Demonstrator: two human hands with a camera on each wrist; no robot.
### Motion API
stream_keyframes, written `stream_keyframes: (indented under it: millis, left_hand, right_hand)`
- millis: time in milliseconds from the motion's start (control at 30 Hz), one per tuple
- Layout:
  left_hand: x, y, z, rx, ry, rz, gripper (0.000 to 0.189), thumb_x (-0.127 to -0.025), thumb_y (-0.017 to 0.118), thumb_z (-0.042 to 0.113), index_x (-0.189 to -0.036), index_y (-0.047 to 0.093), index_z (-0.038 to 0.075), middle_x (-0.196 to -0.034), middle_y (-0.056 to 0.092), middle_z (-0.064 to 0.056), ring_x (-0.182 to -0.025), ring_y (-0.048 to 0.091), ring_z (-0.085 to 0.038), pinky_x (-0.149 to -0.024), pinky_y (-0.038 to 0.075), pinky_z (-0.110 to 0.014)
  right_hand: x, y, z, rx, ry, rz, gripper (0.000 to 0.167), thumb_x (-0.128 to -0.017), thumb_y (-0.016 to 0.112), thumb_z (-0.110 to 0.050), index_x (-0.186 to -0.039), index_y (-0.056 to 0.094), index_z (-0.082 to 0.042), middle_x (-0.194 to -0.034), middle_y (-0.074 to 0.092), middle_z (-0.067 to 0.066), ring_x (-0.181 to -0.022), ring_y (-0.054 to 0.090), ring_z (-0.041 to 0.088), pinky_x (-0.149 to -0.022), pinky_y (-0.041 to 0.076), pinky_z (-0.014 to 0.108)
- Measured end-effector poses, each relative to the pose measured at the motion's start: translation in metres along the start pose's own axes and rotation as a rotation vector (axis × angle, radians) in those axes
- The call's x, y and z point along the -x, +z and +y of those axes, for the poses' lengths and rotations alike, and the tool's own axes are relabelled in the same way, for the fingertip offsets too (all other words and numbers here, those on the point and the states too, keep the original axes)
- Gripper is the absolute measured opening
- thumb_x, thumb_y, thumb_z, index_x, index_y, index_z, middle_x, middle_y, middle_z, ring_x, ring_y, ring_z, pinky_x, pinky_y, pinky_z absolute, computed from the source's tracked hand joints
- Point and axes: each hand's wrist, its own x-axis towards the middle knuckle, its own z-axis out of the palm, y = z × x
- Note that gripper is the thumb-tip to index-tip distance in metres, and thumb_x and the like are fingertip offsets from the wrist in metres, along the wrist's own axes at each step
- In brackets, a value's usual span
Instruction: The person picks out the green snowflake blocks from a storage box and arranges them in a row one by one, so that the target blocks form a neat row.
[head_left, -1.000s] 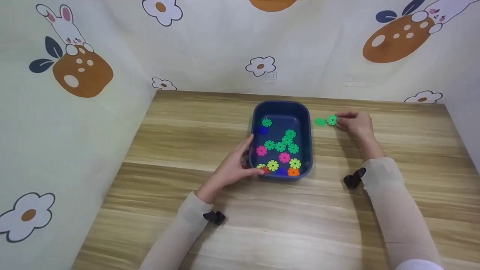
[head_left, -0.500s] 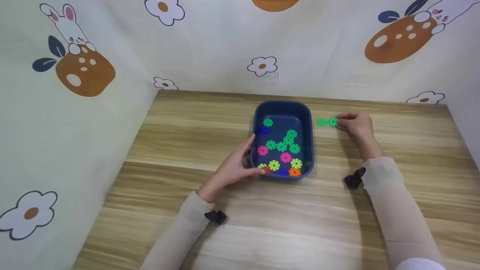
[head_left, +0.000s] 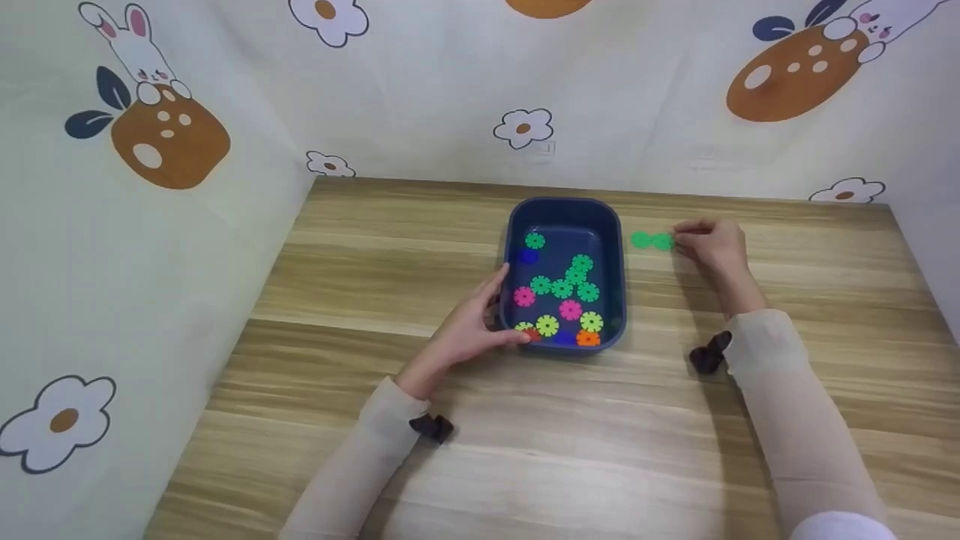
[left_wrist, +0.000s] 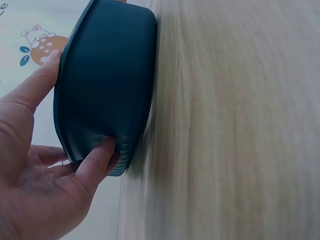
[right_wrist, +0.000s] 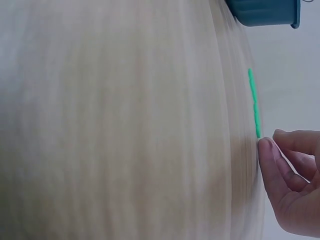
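Note:
My left hand (head_left: pixel 466 330) holds the near-left corner of a dark blue plastic bin (head_left: pixel 616 300). Its thumb lies over the rim and the other fingers are against the outer wall, as the left wrist view of the bin (left_wrist: pixel 107 65) shows. To the right of the bin, my right hand (head_left: pixel 716 247) pinches the edge of a green notched disc (head_left: pixel 662 241). Another green disc (head_left: pixel 641 239) adjoins it on the left; whether their slots interlock cannot be made out. Edge-on in the right wrist view, the green discs (right_wrist: pixel 254 102) form one thin flat line at the fingertips.
Inside the bin lie several loose notched discs, among them a green disc (head_left: pixel 535 241), a pink disc (head_left: pixel 570 310), a yellow disc (head_left: pixel 548 325) and an orange disc (head_left: pixel 588 339). The wood-grain table (head_left: pixel 570 435) meets a patterned wall cloth (head_left: pixel 420 97) behind the bin.
The green disc in my right hand has tilted down flat and come closer to the other green disc, so the two now lie in line. My left hand stays on the bin.

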Motion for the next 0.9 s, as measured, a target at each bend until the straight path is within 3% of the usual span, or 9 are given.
stream_keyframes:
  millis: [233,533,900]
  left_hand:
    - [0.000,0.000,-0.001,0.005,0.012,-0.011,0.109,-0.080,0.085,0.026,-0.162,0.014,0.021,-0.167,0.017,-0.012,-0.144,0.040,-0.033,-0.113,0.045,-0.042]
    - [0.000,-0.001,-0.001,0.013,0.023,-0.010,0.108,-0.080,0.085,0.026,-0.161,0.015,0.020,-0.167,0.017,-0.013,-0.144,0.041,-0.035,-0.112,0.046,-0.043]
    - [0.000,0.000,-0.002,-0.016,0.035,0.004,0.108,-0.079,0.085,0.027,-0.161,0.015,0.022,-0.168,0.016,-0.012,-0.146,0.038,-0.035,-0.113,0.045,-0.042]
  right_hand:
    - [0.006,0.000,-0.001,-0.147,-0.019,-0.019,0.036,-0.094,0.067,-0.005,-0.125,0.059,0.012,-0.080,0.069,-0.014,-0.078,0.066,-0.003,-0.076,0.059,0.016]
    - [0.014,0.005,-0.016,-0.078,-0.075,-0.034,0.036,-0.095,0.067,-0.016,-0.123,0.063,0.007,-0.078,0.066,-0.021,-0.073,0.067,-0.002,-0.069,0.059,0.017]
    - [0.029,0.025,-0.037,-0.125,-0.218,-0.050,0.029,-0.094,0.068,-0.009,-0.116,0.065,0.009,-0.077,0.065,-0.023,-0.077,0.065,-0.005,-0.074,0.059,0.014]
